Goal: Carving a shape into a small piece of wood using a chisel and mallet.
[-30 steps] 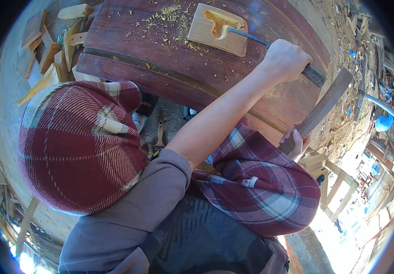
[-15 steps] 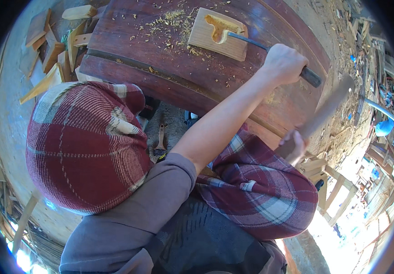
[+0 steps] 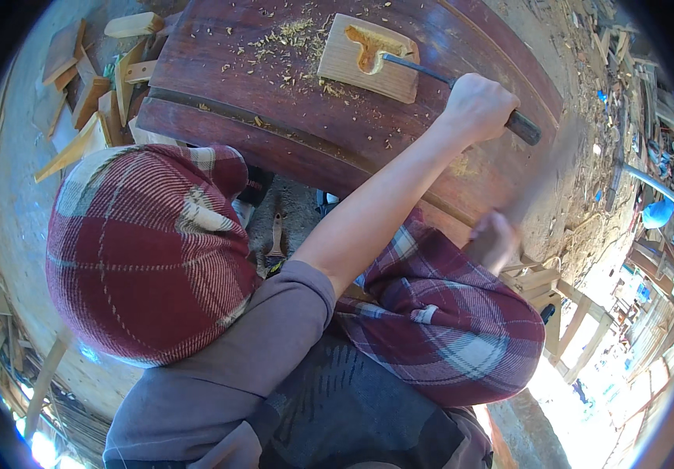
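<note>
My left hand (image 3: 477, 108) is closed around the dark handle of a chisel (image 3: 423, 70). The chisel's blade rests in a carved hollow of a pale wooden block (image 3: 391, 84), at the end of the recess nearest my hand. Below and to the right, my right hand (image 3: 493, 241) grips a flat wooden stick (image 3: 541, 176). Motion smears both that hand and the stick, whose upper end lies near the butt of the chisel handle; I cannot tell whether they touch. Wood shavings (image 3: 294, 39) lie scattered left of the block.
The block lies on a reddish-brown plank bench (image 3: 235, 78) with a long gap between boards. Wood offcuts (image 3: 91, 98) are heaped at the left. A brush (image 3: 277, 234) lies below the bench. Plaid cloth (image 3: 141, 250) covers my knees. Wood scraps and a blue object (image 3: 657, 213) are at the right.
The stick and my right hand have moved slightly left, with the stick more blurred. My left hand, the chisel and the block have shifted a little left.
</note>
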`<state>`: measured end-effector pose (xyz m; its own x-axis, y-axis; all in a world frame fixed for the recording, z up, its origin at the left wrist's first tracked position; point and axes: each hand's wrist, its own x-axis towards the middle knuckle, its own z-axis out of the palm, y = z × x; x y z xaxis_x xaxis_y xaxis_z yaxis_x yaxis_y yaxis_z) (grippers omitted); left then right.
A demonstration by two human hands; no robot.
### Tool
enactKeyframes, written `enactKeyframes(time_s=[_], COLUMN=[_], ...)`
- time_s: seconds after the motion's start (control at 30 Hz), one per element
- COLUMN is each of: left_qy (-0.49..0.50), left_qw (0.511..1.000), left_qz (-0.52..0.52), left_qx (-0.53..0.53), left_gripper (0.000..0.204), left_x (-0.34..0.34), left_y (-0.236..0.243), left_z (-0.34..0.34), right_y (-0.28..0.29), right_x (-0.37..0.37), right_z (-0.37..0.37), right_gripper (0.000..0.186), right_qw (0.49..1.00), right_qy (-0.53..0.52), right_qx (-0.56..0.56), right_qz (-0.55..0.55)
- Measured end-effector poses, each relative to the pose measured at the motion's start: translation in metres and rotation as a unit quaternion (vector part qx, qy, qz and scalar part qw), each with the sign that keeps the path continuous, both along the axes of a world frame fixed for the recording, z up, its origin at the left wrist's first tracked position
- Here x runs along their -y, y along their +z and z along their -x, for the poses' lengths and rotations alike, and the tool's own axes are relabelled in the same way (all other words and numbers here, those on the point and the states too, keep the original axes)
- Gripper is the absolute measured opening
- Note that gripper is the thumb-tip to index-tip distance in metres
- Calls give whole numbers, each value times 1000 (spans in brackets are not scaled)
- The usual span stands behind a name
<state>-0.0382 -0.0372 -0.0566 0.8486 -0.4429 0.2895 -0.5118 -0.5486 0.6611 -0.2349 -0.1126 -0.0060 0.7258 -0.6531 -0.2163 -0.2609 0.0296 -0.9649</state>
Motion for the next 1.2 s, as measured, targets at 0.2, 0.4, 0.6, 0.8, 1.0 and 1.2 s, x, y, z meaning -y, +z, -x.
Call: enactKeyframes(time_s=[0.2, 0.4, 0.6, 0.8, 1.0, 1.2], left_qy=[-4, -38, -58, -65, -75, -89], left_qw=[1000, 999, 998, 998, 997, 995], left_qz=[-9, 12, 3, -7, -12, -29], left_qx=[-2, 14, 7, -2, -13, -18], left_gripper=[14, 11, 14, 17, 20, 21], left_x=[-13, -10, -11, -12, -14, -18], left_y=[3, 27, 26, 23, 26, 23], left_z=[-1, 2, 6, 7, 8, 11], right_y=[1, 5, 1, 2, 4, 9], right_x=[18, 23, 22, 24, 25, 21], right_z=[8, 13, 15, 15, 17, 15], right_gripper=[34, 32, 32, 32, 34, 35], right_qw=[998, 999, 998, 997, 998, 996], right_qy=[31, 40, 51, 55, 48, 51], right_qx=[-31, -26, -35, -37, -40, -66], right_qz=[33, 23, 28, 25, 21, 38])
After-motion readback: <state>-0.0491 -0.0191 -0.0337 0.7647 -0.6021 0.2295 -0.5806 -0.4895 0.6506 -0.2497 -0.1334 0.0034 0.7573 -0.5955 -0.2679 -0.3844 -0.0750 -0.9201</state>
